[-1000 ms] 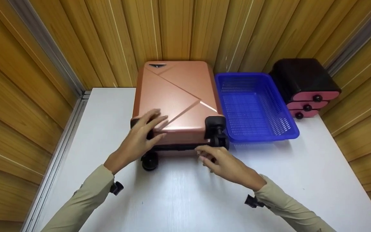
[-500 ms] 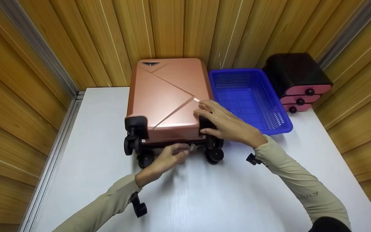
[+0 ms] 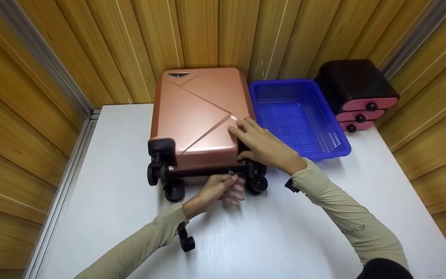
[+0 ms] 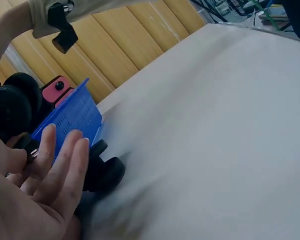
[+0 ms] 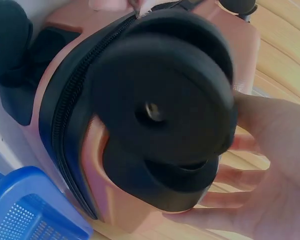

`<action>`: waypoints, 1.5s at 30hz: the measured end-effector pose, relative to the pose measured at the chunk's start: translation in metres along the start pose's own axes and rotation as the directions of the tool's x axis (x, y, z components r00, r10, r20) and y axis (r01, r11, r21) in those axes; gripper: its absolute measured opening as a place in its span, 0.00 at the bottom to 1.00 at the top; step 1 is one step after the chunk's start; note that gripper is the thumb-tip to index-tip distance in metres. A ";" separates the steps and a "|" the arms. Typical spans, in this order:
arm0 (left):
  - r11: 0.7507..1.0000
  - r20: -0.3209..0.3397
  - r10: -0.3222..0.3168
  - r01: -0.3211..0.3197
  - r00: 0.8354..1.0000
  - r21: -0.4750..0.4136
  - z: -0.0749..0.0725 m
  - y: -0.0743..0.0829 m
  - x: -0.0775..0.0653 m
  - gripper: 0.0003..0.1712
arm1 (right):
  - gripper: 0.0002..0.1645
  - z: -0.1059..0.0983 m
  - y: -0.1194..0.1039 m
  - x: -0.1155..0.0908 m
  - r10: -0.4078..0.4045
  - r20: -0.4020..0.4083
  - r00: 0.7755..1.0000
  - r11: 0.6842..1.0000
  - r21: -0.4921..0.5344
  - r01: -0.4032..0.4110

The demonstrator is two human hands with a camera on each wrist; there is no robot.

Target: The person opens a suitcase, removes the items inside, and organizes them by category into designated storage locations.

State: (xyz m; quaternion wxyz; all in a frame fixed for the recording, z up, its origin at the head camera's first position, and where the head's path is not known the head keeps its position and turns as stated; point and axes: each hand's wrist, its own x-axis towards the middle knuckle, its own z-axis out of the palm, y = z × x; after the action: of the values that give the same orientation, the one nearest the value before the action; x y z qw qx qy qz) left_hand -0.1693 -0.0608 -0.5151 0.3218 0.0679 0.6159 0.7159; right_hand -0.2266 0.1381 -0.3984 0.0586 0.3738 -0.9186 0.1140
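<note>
A rose-gold hard-shell suitcase [image 3: 196, 112] lies flat on the white table, its wheeled end facing me. At that end, my left hand [image 3: 213, 190] pinches a small metal zipper pull [image 4: 34, 153] between thumb and index finger; the other fingers are spread out. A dark zipper [image 5: 70, 102] runs along the suitcase's edge in the right wrist view. My right hand [image 3: 271, 151] grips the near right corner, fingers on the top shell and thumb at the wheel side. A black wheel [image 5: 162, 100] there covers part of that corner in the right wrist view.
Right of the suitcase stands a blue plastic basket [image 3: 341, 149]. Beside it is a black box [image 3: 356, 81] with pink drawers. Wood-patterned panels [image 3: 199, 35] close off the back and sides. The white table [image 3: 118, 155] extends around the suitcase.
My left hand has moved from the suitcase's near left corner to the zipper by the right wheels. My right hand has gone from the front edge up onto the near right corner.
</note>
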 end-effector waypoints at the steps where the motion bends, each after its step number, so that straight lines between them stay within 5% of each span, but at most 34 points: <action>1: 0.998 -0.018 0.031 -0.031 0.999 0.046 0.000 0.000 0.001 0.21 | 0.42 0.000 0.000 0.001 -0.003 -0.003 1.000 1.000 0.003 0.003; 3: 0.973 -0.054 0.116 -0.102 0.992 0.209 -0.001 0.000 0.000 0.19 | 0.42 -0.001 0.001 0.003 -0.001 -0.005 1.000 1.000 0.007 0.001; 4: 0.939 -0.066 0.161 -0.132 0.985 0.316 -0.001 0.000 -0.001 0.20 | 0.41 -0.001 0.002 0.004 0.000 -0.011 1.000 1.000 0.009 0.000; 8: 0.691 -0.093 0.332 -0.174 0.939 0.702 -0.004 -0.002 -0.006 0.25 | 0.41 0.001 0.008 0.004 0.007 -0.057 0.998 1.000 0.007 -0.007; 9: 0.643 -0.092 0.352 -0.169 0.931 0.747 -0.005 -0.003 -0.007 0.27 | 0.41 0.002 0.010 0.004 0.009 -0.067 0.998 1.000 0.008 -0.008; 11: 0.591 -0.095 0.380 -0.162 0.920 0.790 -0.008 -0.004 -0.010 0.27 | 0.41 0.004 0.012 0.003 0.003 -0.099 0.995 1.000 0.017 -0.001; 20: 0.673 -0.123 0.352 -0.159 0.928 0.722 -0.055 -0.003 -0.045 0.28 | 0.38 0.012 0.011 0.001 -0.031 -0.166 0.986 0.999 0.016 0.034; 27: 0.643 -0.212 0.340 -0.062 0.916 0.763 -0.097 -0.005 -0.080 0.27 | 0.38 0.012 0.014 -0.003 -0.008 -0.181 0.983 1.000 0.027 0.013; 29: 0.674 -0.246 0.347 -0.058 0.905 0.736 -0.106 -0.010 -0.085 0.24 | 0.38 0.012 0.015 -0.003 -0.002 -0.178 0.984 1.000 0.026 0.007; 33: 0.803 -0.280 0.361 -0.143 0.890 0.579 -0.117 -0.023 -0.090 0.14 | 0.39 0.011 0.014 0.000 0.004 -0.174 0.985 0.999 0.037 0.002; 35: 0.839 -0.294 0.374 -0.186 0.879 0.511 -0.119 -0.027 -0.091 0.14 | 0.39 0.012 0.013 0.000 0.006 -0.170 0.985 0.999 0.046 0.002; 39: 0.870 -0.319 0.392 -0.235 0.863 0.433 -0.116 -0.026 -0.090 0.14 | 0.40 0.012 0.014 0.000 0.021 -0.166 0.986 0.998 0.058 -0.011; 45: 0.918 -0.346 0.336 -0.222 0.876 0.330 -0.114 -0.023 -0.083 0.14 | 0.38 0.014 0.014 -0.001 0.048 -0.186 0.981 0.998 0.060 -0.037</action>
State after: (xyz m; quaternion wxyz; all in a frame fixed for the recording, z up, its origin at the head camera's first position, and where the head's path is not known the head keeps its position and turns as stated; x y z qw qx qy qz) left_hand -0.1519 -0.2009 -0.5375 0.0703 0.0557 0.7465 0.6593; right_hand -0.2358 0.1451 -0.4144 0.1319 0.3432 -0.9132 0.1756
